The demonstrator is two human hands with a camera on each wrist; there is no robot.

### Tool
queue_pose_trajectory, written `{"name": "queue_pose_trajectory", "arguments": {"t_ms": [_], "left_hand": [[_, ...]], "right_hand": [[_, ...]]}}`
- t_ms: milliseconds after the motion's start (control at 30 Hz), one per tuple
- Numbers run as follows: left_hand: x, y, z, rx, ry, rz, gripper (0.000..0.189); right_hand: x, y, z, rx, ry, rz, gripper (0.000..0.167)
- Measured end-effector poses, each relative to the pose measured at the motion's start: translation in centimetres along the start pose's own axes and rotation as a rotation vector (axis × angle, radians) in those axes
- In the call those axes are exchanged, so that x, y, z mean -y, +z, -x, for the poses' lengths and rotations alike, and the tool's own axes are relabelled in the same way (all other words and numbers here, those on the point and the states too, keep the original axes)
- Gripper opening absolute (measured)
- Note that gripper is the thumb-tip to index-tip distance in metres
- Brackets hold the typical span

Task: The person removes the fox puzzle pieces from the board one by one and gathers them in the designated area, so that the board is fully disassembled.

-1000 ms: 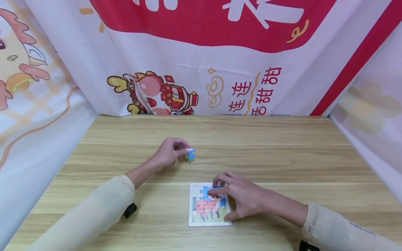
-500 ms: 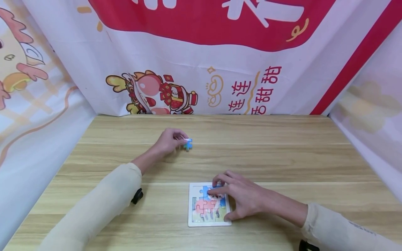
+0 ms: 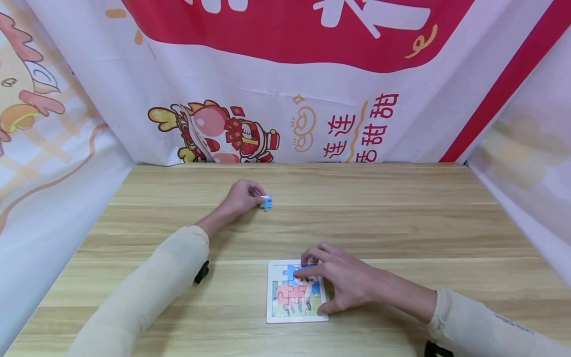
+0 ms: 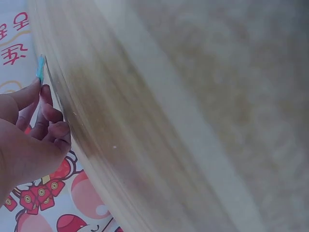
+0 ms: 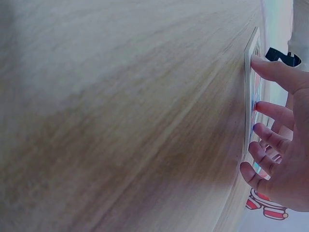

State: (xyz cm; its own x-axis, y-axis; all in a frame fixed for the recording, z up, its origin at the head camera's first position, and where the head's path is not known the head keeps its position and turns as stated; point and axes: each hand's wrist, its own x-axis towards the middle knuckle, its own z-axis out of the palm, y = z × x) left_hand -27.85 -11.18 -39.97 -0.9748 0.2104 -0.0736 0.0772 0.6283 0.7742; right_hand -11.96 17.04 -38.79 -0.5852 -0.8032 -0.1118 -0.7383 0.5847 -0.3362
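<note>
Between thumb and fingers, my left hand [image 3: 242, 197] pinches a blue jigsaw piece [image 3: 266, 203] toward the far part of the table. The left wrist view shows that piece [image 4: 40, 70] edge-on at the fingertips. Nearer to me lies a white-framed jigsaw puzzle [image 3: 270, 317] with a pink animal picture; its upper left part is bare white. My right hand [image 3: 345, 280] rests over its right side, thumb by the lower right edge and index finger on the picture. In the right wrist view the puzzle frame [image 5: 247, 92] appears edge-on, with the fingers spread along it.
The wooden table [image 3: 401, 213] reaches back to a white and red printed cloth [image 3: 285, 44]. Cloth also hangs along the left and right sides. A black strap piece [image 3: 201, 272] shows at the left sleeve.
My left hand has moved away from me across the table with the jigsaw piece, slowing lately. The right hand and the puzzle stay where they were.
</note>
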Motion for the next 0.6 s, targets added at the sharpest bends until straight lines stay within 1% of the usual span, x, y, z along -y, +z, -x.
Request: {"name": "queue_pose_trajectory", "arguments": {"t_ms": [100,200,467,600], "left_hand": [[0.00,0.09,-0.20,-0.020,0.028,-0.029,0.009],[-0.02,0.14,-0.44,-0.027,0.048,-0.068,0.009],[-0.41,0.06,-0.57,-0.010,0.049,-0.160,0.008],[-0.67,0.10,-0.53,-0.003,0.039,-0.176,0.008]], "right_hand": [[0.00,-0.03,-0.01,0.005,0.007,-0.006,0.075],[0.03,-0.03,0.01,0.004,0.009,-0.003,0.075],[0.07,-0.03,0.08,-0.005,0.002,0.005,0.075],[0.10,-0.09,0.08,-0.003,0.001,0.004,0.075]]}}
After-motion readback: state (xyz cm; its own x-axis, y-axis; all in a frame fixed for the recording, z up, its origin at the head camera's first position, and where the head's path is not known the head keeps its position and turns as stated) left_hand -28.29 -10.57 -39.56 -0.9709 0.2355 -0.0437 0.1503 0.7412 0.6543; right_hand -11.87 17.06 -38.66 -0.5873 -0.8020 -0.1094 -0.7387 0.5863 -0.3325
